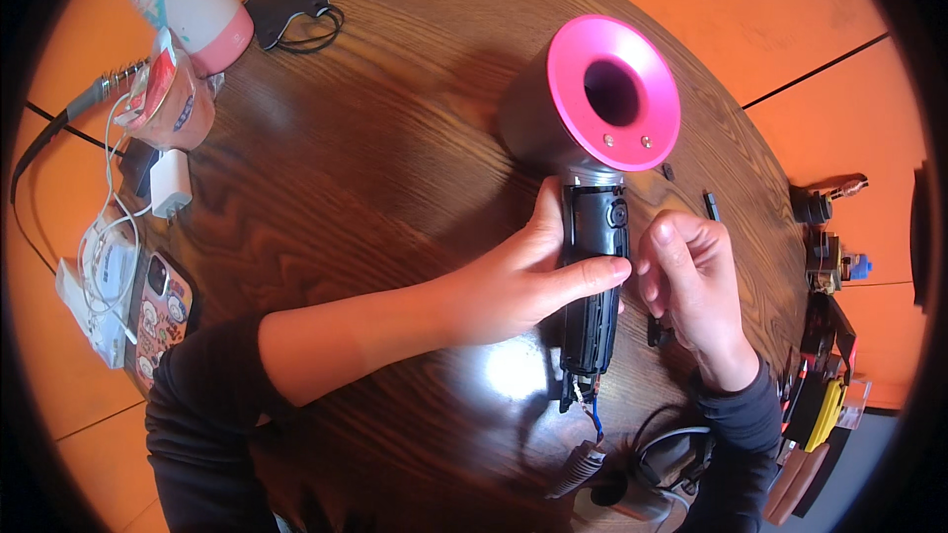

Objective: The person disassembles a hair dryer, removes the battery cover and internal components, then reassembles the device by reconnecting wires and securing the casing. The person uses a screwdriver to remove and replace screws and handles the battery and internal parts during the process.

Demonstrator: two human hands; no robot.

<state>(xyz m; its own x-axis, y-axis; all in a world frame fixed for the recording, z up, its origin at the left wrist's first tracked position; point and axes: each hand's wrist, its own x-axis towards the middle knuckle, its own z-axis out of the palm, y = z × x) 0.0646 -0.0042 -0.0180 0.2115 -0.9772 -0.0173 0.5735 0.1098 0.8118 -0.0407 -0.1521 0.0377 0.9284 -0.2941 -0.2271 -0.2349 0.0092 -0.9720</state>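
Note:
A hair dryer with a dark body and pink rim [652, 89] lies on the wooden table. My left hand [533, 276] grips its opened black handle [588, 336], thumb across the front. Exposed wires [597, 415] run from the handle's lower end to a grey ribbed cord piece [578, 469]. My right hand [691, 286] is just right of the handle, fingers curled and thumb raised; whether anything is in them I cannot make out. Small dark pieces [711, 204] lie right of the dryer.
The wooden table [385, 138] carries a pink-white container [197, 10], bagged cup [173, 109], black mask [291, 5], white charger [171, 183], cables and phone [163, 306] on the left. Tools, boxes and a yellow case [825, 415] line the right edge; coiled cable [671, 444] lies near front.

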